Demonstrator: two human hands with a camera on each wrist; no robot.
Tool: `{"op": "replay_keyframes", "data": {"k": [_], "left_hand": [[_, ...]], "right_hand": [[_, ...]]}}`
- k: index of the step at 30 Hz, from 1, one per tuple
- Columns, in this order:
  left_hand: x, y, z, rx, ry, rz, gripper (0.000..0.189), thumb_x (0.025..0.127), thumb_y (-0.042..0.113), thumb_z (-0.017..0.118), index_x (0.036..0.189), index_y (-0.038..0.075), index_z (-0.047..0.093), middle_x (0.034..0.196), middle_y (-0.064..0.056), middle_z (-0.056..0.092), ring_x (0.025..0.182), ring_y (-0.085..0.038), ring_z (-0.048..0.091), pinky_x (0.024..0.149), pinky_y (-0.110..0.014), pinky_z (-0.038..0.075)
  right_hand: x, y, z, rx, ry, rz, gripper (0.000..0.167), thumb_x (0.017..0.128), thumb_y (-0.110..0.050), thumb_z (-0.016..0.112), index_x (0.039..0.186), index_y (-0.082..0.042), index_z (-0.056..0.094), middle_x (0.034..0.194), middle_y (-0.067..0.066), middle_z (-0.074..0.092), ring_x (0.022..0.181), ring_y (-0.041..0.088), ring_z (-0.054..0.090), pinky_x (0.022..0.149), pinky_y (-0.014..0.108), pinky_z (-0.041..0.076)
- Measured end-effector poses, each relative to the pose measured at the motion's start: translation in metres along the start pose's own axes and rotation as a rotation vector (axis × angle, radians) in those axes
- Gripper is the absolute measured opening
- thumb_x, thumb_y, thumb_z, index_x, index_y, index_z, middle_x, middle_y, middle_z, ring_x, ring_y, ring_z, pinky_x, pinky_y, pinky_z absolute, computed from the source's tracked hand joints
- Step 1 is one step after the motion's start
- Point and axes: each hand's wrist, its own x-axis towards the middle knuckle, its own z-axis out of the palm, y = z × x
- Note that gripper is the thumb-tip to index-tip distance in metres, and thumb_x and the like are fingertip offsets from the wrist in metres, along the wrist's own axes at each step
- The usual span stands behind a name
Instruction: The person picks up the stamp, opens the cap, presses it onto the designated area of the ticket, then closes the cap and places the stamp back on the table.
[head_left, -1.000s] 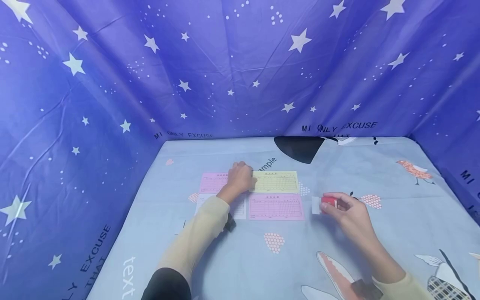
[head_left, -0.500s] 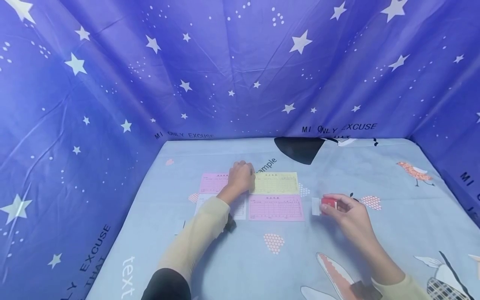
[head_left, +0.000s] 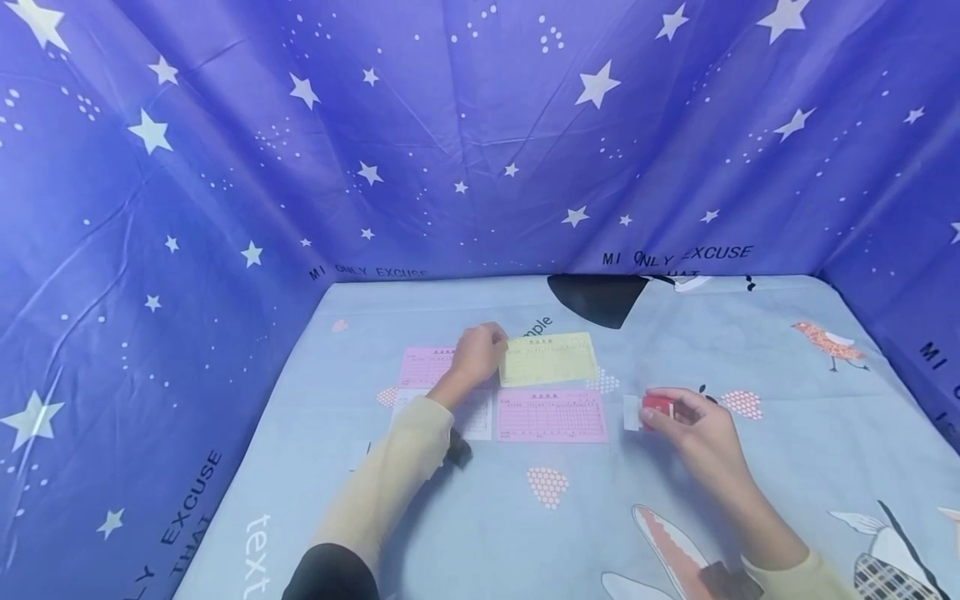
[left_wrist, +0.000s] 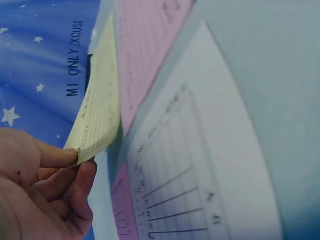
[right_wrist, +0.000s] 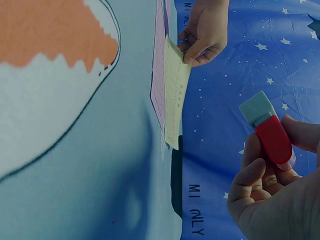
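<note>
My left hand (head_left: 480, 354) pinches the left end of a yellow printed form slip (head_left: 551, 360) between thumb and fingers. In the left wrist view, the slip (left_wrist: 100, 110) bends upward at the pinched corner. Its near edge hovers over a pink form slip (head_left: 552, 415) that lies flat below it. To the right, my right hand (head_left: 708, 429) holds a small red stamp-like block (head_left: 657, 412). The right wrist view shows a pale square end (right_wrist: 257, 106) on this red block, gripped between thumb and fingers and pointing away from the palm.
Another pink slip (head_left: 427, 365) lies left of the yellow one, partly behind my left hand. A white form slip (head_left: 476, 417) lies in front of it, partly covered by my left forearm. A printed light-blue cloth (head_left: 547, 533) covers the table, and a starry blue curtain (head_left: 465, 125) surrounds it.
The yellow slip, which lay flat, is now raised and tilted, with my left hand at its end. My right hand and the red block have stayed in place.
</note>
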Motion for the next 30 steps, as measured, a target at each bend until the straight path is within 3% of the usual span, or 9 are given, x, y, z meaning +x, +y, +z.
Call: {"op": "replay_keyframes", "data": {"k": [6, 10, 19, 25, 30], "left_hand": [[-0.002, -0.001, -0.008, -0.241, -0.053, -0.06, 0.006, 0.096, 0.008, 0.063, 0.096, 0.008, 0.069, 0.087, -0.005, 0.068, 0.077, -0.02, 0.064, 0.066, -0.031, 0.055], [-0.005, 0.0, -0.012, -0.338, -0.094, -0.107, 0.004, 0.095, 0.01, 0.065, 0.094, 0.009, 0.069, 0.086, -0.005, 0.068, 0.082, -0.023, 0.065, 0.071, -0.033, 0.055], [-0.022, 0.008, -0.016, -0.34, -0.135, -0.135, 0.005, 0.095, 0.009, 0.067, 0.093, 0.01, 0.071, 0.083, -0.006, 0.069, 0.068, -0.023, 0.059, 0.052, -0.026, 0.045], [-0.033, 0.008, -0.017, -0.347, -0.147, -0.132, 0.005, 0.095, 0.009, 0.067, 0.094, 0.01, 0.071, 0.086, -0.006, 0.069, 0.084, -0.031, 0.066, 0.063, -0.031, 0.054], [-0.042, 0.006, -0.019, -0.339, -0.153, -0.121, 0.003, 0.093, 0.008, 0.068, 0.095, 0.008, 0.071, 0.085, -0.006, 0.069, 0.084, -0.031, 0.066, 0.066, -0.034, 0.055]], "right_hand": [[0.0, 0.001, 0.002, 0.009, -0.003, 0.012, 0.039, 0.092, -0.025, 0.076, 0.123, -0.002, 0.068, 0.109, 0.011, 0.072, 0.087, -0.004, 0.066, 0.073, 0.013, 0.051], [0.0, 0.003, 0.002, 0.005, -0.009, 0.002, 0.04, 0.093, -0.026, 0.075, 0.123, -0.002, 0.067, 0.107, 0.01, 0.073, 0.085, -0.002, 0.067, 0.073, 0.014, 0.051], [0.0, 0.007, 0.003, -0.044, -0.012, -0.013, 0.039, 0.094, -0.032, 0.073, 0.122, -0.005, 0.068, 0.114, 0.012, 0.069, 0.09, -0.004, 0.064, 0.075, 0.012, 0.052], [0.001, 0.007, 0.005, -0.038, -0.024, -0.03, 0.038, 0.094, -0.03, 0.073, 0.122, -0.005, 0.068, 0.11, 0.01, 0.071, 0.089, -0.002, 0.066, 0.075, 0.013, 0.052], [0.001, 0.005, 0.006, -0.041, -0.028, -0.032, 0.037, 0.094, -0.03, 0.073, 0.122, -0.005, 0.068, 0.107, 0.008, 0.072, 0.088, -0.002, 0.066, 0.075, 0.012, 0.051]]}}
